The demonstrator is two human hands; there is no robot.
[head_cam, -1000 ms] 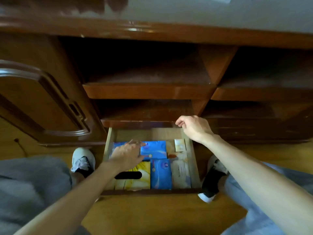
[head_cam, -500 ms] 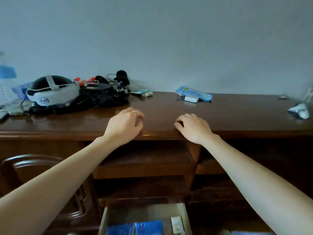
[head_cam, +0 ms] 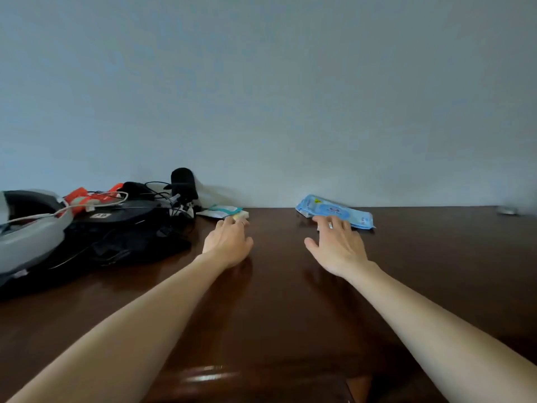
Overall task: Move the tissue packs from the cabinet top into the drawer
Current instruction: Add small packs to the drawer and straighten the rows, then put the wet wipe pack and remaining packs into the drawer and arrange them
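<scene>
Head camera view, the only one: the camera looks level across the glossy dark-brown wooden cabinet top (head_cam: 276, 301), with a plain grey-blue wall filling the upper half of the frame. Half a second ago both hands rested curled on the front edge of the cabinet, and the open drawer showed at the bottom of the frame; now both arms reach far back across the top, and the drawer is out of sight. The left hand (head_cam: 228, 242), left of centre, has its fingers curled forward, their tips at a small white-and-teal tissue pack (head_cam: 222, 211) that lies flat near the wall; a grip cannot be confirmed. The right hand (head_cam: 338, 247), right of centre, is spread wide, fingers resting on the near edge of a flat light-blue plastic tissue pack (head_cam: 334, 211) by the wall, not yet closed on it. A black bag with tangled cables and a grey-white headset (head_cam: 32, 237) fills the left edge. In my judgement, another fetching round has begun: both packs are about to be picked up.
</scene>
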